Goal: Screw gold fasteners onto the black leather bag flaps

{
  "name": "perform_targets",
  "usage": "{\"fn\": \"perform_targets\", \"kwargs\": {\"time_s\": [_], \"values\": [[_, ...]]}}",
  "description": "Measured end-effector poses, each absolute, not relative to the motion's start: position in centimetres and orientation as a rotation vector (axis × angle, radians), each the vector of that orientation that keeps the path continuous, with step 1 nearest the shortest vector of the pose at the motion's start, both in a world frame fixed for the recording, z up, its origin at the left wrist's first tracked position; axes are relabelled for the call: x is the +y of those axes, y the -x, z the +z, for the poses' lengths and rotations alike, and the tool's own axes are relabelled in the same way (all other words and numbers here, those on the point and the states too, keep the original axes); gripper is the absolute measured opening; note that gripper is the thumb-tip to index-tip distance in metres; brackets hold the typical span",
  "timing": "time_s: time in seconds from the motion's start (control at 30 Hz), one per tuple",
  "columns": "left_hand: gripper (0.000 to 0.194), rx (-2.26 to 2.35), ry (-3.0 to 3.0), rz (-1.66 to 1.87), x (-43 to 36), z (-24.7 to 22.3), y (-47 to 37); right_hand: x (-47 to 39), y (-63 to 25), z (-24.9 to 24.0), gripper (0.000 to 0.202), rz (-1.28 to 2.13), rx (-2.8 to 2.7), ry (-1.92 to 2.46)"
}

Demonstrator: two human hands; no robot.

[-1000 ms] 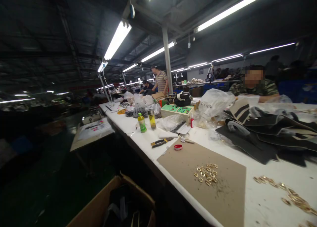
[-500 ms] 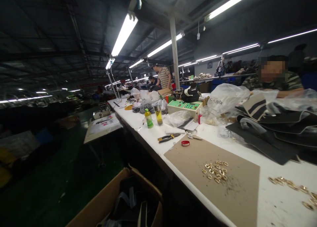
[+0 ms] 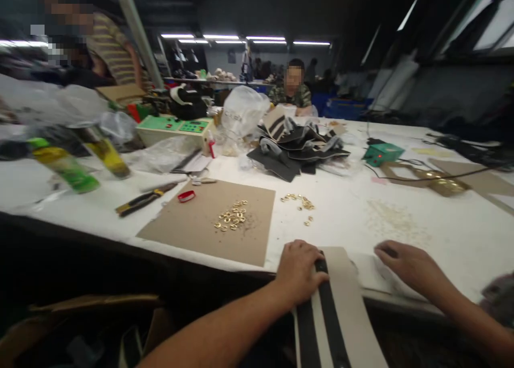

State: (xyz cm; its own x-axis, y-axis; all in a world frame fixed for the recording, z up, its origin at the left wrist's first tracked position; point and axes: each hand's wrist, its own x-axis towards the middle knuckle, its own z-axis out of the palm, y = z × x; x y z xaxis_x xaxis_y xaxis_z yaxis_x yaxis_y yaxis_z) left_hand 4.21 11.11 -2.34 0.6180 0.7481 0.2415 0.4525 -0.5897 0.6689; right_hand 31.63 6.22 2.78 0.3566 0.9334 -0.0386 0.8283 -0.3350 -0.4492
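My left hand [image 3: 299, 269] is closed around the dark strap of a beige fabric panel [image 3: 347, 298] with black stripes, which hangs over the table's front edge. Its thumb lies across the strap. To the right, my right hand [image 3: 405, 263] hovers at the table edge with its fingers curled together; whatever they hold, if anything, is hidden. Just beyond it, small pale pieces [image 3: 395, 220] lie scattered on the white table [image 3: 333, 218]. Gold metal rings [image 3: 233, 216] sit on a brown board [image 3: 176, 223] at left, and more gold rings [image 3: 301, 201] lie right of the board.
Pliers [image 3: 144, 197], a red band [image 3: 186, 196] and a green bottle [image 3: 66, 167] are at left. Behind stand a control box [image 3: 176, 132] and a pile of black panels [image 3: 297, 148]. At right is a green device [image 3: 383, 154] with a cable. A person [image 3: 293, 89] sits opposite.
The view has swung right and down toward the table in front of me. Both my hands and the striped panel have come into view; neither was seen before.
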Motion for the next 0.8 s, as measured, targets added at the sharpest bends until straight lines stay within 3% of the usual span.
{"fn": "perform_targets", "kwargs": {"time_s": [0.23, 0.8], "values": [[0.036, 0.912, -2.275, 0.699, 11.5, -2.6, -4.6, 5.3, -24.9, 1.0, 0.023, 0.896, -1.6, 1.811], [0.03, 0.917, -2.316, 0.682, 11.0, -2.9, -4.0, 5.8, -23.4, -1.4, 0.029, 0.854, -1.673, 1.888]]}}
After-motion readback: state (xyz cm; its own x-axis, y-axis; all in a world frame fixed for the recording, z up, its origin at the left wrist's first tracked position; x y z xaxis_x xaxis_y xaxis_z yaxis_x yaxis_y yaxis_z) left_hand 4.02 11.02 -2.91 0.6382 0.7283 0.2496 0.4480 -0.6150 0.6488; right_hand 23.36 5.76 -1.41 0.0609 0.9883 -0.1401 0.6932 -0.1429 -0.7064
